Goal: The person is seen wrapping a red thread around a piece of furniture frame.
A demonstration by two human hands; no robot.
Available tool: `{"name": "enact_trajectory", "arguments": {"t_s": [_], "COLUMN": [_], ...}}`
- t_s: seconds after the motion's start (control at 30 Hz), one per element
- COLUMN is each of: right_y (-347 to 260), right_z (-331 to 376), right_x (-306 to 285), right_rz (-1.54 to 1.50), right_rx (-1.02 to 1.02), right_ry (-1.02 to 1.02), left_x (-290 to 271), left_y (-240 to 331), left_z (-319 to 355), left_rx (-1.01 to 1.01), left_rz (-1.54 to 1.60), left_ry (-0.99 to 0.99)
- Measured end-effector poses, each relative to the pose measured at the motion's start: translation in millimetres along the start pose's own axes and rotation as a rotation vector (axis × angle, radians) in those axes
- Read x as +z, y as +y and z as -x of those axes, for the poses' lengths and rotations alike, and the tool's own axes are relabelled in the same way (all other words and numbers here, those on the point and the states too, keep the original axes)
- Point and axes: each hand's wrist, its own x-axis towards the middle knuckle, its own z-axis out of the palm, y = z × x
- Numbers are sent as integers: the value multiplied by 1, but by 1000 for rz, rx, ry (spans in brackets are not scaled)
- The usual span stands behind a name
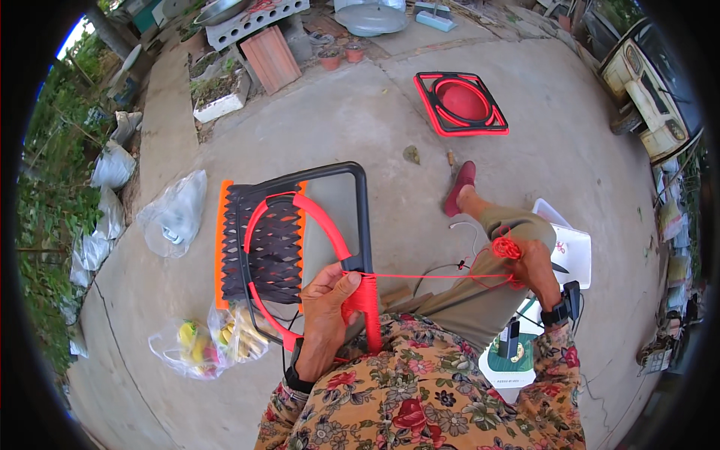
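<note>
Head view: left hand point(327, 306) clamped on frame point(363, 217), thumb at the wrap point(372, 315); right hand point(536, 268) closed around cord point(435, 276), line taut between. Frame just in front of shirt point(420, 382). Best, I judge: keep tension, lay turns touching. Concrete floor point(315, 135), open yard; bag point(176, 214) at left, car point(645, 94) far right.
</note>
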Motion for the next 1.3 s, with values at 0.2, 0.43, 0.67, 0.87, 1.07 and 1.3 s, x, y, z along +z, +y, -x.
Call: {"name": "enact_trajectory", "arguments": {"t_s": [0.2, 0.43, 0.67, 0.87, 1.07, 1.3], "right_y": [11, -110, -159, -162, -164, -160], "right_z": [-11, -38, -31, -9, 0, -6], "right_x": [29, 60, 84, 90, 101, 103], "right_rz": [278, -1194, -1379, -1588, -1761, -1784], "right_rx": [23, 199, 198, 300, 408, 403], "right_ry": [80, -255, -686, -549, -638, -636], "left_x": [-2, 0, -3, 2, -2, -11], "left_y": [-1, -2, -3, 3, 0, 10], "left_z": [-2, -3, -3, -5, -8, -18], "left_rx": [-76, -71, -46, -119, -164, -272], "left_rz": [81, 35, 21, 47, 29, 75], "left_ry": [25, 62, 5, 62, 3, -186]}}
